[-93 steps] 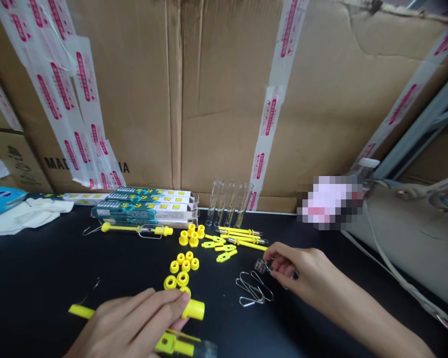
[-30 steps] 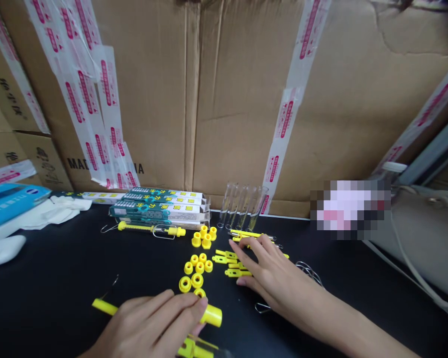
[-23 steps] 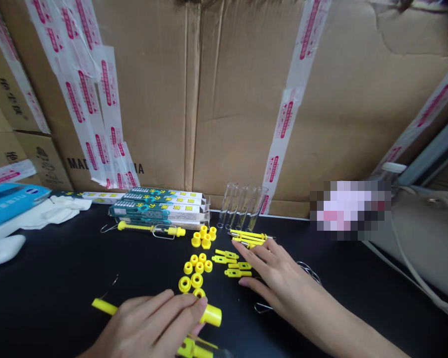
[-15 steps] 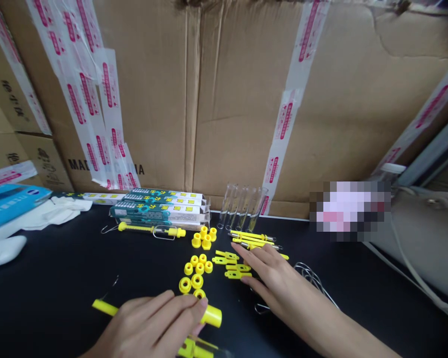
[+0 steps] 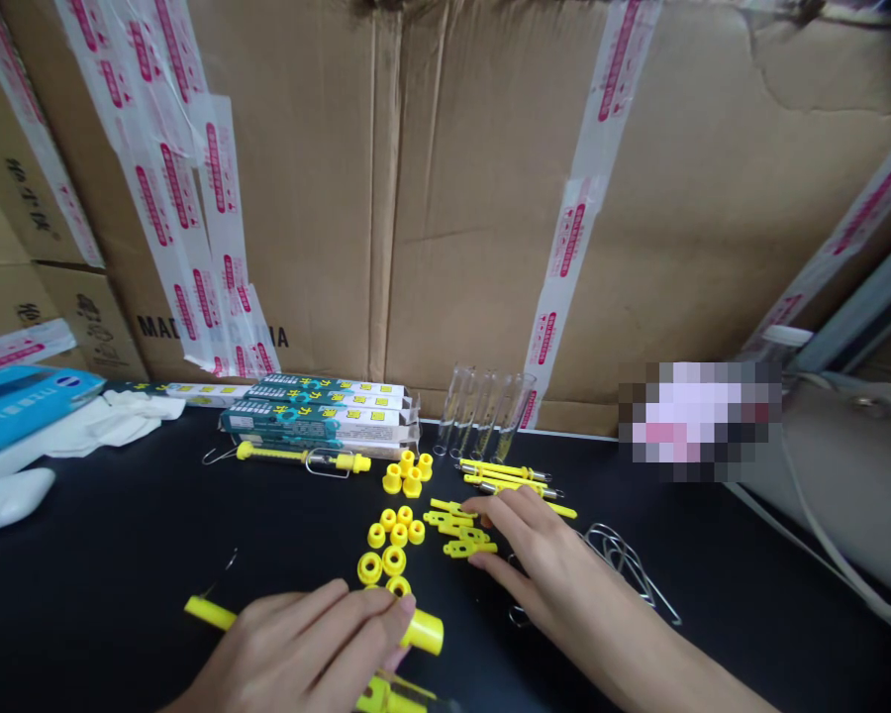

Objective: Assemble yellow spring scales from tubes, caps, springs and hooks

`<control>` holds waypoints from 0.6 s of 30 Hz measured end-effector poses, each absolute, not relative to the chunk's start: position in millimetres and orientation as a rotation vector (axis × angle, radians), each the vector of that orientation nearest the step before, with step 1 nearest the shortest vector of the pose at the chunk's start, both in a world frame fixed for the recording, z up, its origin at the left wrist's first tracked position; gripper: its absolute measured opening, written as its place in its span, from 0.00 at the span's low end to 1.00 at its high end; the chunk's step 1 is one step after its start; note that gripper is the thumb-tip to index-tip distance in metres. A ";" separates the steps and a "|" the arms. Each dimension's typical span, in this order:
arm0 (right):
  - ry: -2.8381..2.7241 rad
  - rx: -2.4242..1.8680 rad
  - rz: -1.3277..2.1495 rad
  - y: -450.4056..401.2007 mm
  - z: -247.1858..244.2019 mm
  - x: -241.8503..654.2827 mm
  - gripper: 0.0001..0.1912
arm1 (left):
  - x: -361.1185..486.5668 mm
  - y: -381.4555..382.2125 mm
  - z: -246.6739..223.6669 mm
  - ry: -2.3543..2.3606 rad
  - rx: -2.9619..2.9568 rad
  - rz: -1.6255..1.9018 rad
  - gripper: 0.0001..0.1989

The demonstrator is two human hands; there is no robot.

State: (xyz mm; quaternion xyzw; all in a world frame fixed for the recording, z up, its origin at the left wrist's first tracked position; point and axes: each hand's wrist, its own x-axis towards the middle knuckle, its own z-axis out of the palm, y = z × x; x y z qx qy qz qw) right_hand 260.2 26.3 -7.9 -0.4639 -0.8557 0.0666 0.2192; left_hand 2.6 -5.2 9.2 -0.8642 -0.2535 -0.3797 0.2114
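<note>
My left hand (image 5: 308, 644) is curled at the bottom, its fingertips against a yellow cylinder (image 5: 425, 632). A yellow rod (image 5: 209, 612) sticks out on its left side. Beneath the fingers lies a clear tube with a yellow piece (image 5: 393, 693), partly cut off by the frame. My right hand (image 5: 527, 545) has thumb and forefinger apart at the right ends of several flat yellow pieces with holes (image 5: 464, 535). Several round yellow rings (image 5: 393, 561) and yellow caps (image 5: 408, 475) stand between the hands. My left palm and its grip are hidden.
Stacked small boxes (image 5: 327, 416) and upright clear tubes (image 5: 482, 416) stand before a large cardboard box (image 5: 475, 218). An assembled spring scale (image 5: 289, 457) lies nearby. Spring rods (image 5: 505, 473) and metal wire hooks (image 5: 624, 564) are at right, white tissues (image 5: 119, 426) at left.
My right hand has drawn back slightly, and its forefinger has bent towards the flat yellow pieces. The nearer flat pieces have shifted a little left. My left hand stays in place.
</note>
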 end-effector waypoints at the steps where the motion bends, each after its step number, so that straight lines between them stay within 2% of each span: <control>1: -2.355 -1.297 0.191 26.7 -8.0 260.7 0.17 | 2.7 -5.5 9.5 -0.709 -2.403 -1.051 0.16; 18: -2.304 -1.307 0.168 27.3 0.8 249.5 0.15 | 0.1 -5.6 5.2 -0.721 -2.381 -1.030 0.16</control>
